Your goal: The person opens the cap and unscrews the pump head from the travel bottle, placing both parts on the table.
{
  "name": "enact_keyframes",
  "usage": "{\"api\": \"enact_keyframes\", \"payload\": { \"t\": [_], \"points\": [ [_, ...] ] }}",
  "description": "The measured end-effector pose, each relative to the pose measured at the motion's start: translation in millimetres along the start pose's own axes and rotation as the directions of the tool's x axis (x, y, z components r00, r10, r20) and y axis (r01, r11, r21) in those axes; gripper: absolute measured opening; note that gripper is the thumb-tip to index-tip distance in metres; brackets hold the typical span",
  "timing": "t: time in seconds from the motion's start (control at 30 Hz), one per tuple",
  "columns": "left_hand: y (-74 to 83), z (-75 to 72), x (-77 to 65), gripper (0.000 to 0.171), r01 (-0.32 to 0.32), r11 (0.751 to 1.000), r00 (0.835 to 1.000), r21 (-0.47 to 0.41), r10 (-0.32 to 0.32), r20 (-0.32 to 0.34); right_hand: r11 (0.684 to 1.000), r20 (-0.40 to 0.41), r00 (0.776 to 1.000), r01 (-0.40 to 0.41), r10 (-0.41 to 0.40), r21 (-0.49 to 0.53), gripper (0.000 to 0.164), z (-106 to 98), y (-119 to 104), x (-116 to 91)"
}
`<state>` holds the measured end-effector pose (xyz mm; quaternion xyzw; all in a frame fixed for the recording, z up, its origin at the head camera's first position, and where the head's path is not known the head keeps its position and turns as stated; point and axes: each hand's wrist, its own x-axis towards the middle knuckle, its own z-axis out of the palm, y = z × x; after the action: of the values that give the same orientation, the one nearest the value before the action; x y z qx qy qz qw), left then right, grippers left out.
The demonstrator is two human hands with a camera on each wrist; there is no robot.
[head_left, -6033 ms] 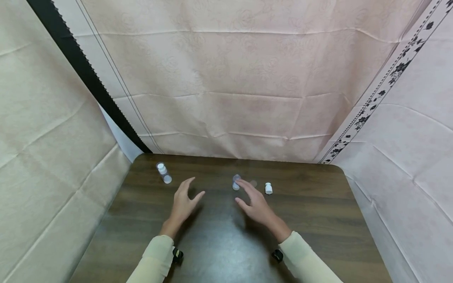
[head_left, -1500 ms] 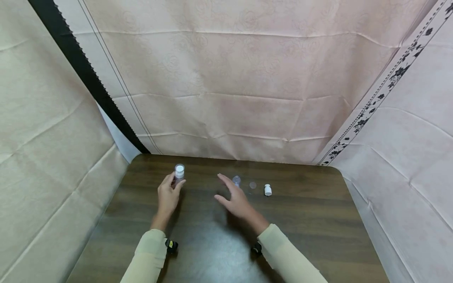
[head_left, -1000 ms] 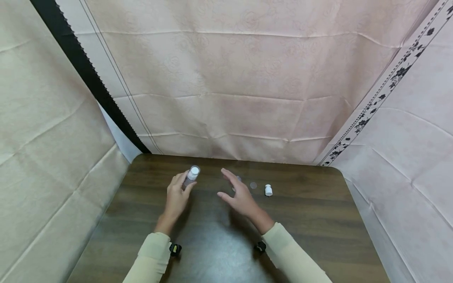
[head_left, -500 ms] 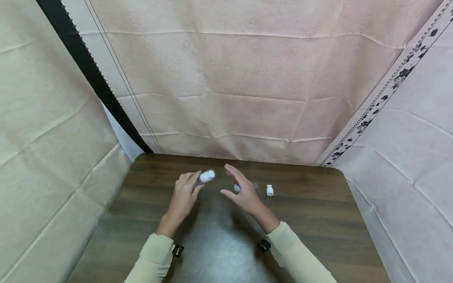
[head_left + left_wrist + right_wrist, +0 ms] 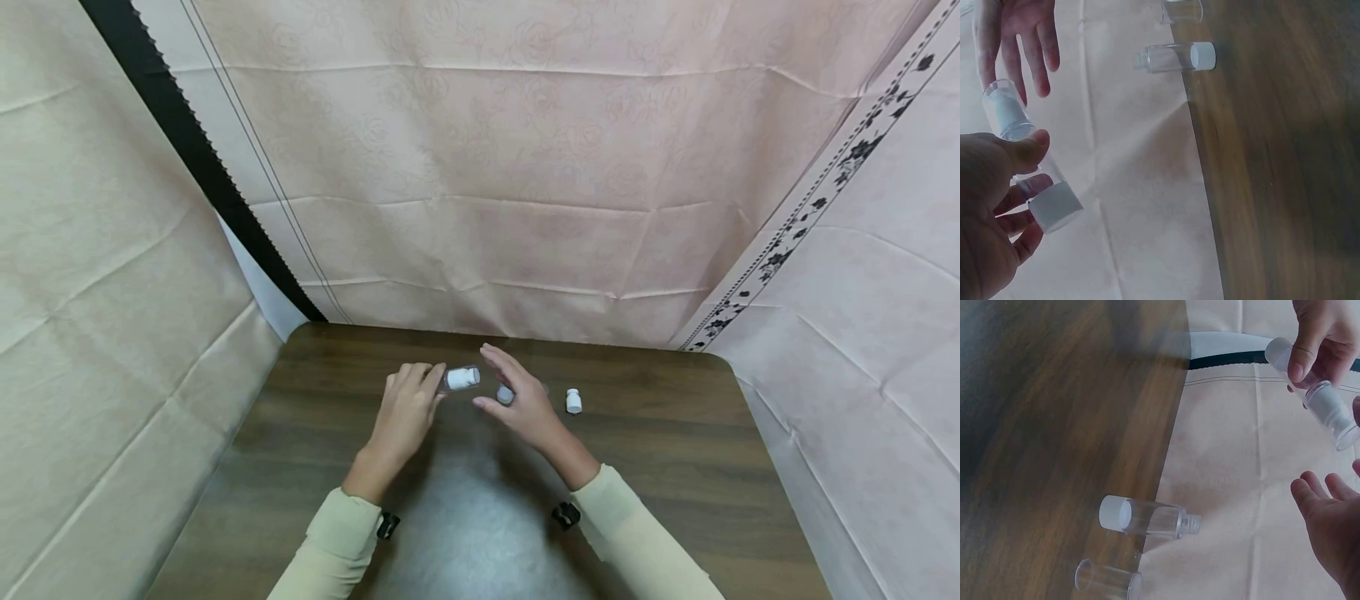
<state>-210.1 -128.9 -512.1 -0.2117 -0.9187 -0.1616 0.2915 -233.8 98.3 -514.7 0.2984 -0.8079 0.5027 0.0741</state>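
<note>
My left hand (image 5: pixel 405 408) grips a clear pump bottle (image 5: pixel 1054 206) round its body, thumb on one side and fingers on the other. The bottle has a white base, a white pump head and a clear cap (image 5: pixel 999 100) over the head. It is tilted nearly level, cap end toward my right hand (image 5: pixel 528 412). That hand holds nothing; its thumb and fingers are spread apart near the cap. A second clear bottle (image 5: pixel 1147 517) with a white base and bare threaded neck stands on the table, partly behind my right hand in the head view.
Beside the second bottle stands a loose clear cap (image 5: pixel 1107 579). A small white pump head (image 5: pixel 573 401) stands farther right on the wooden table (image 5: pixel 660 467). Pale cloth (image 5: pixel 480 167) hangs behind the table's back edge and along both sides.
My left hand has taken the capped bottle from the table's back left, brought it right and tipped it from upright toward level. My right hand stays spread, shifted slightly right over the last second.
</note>
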Motion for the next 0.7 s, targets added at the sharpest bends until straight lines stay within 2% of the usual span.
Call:
{"api": "enact_keyframes", "payload": {
  "t": [0.27, 0.47, 0.7],
  "points": [
    [14.3, 4.5, 6.0, 0.043, -0.054, 0.997, 0.998, 0.064, 0.051, 0.045, 0.998, 0.007, 1.0, 0.021, -0.02, -0.059, 0.054, -2.2, 1.4, 3.2],
    [25.2, 8.8, 7.3, 0.04, -0.087, 0.992, 0.995, 0.094, 0.082, 0.059, 0.996, -0.014, 1.0, -0.009, 0.007, -0.084, 0.034, -4.3, 5.3, -0.9],
    [33.0, 14.4, 8.1, 0.044, -0.099, 0.991, 0.995, 0.087, 0.096, 0.032, 0.999, -0.034, 0.999, -0.041, 0.04, -0.014, 0.029, -10.4, 8.6, -10.2]
  ]
}}
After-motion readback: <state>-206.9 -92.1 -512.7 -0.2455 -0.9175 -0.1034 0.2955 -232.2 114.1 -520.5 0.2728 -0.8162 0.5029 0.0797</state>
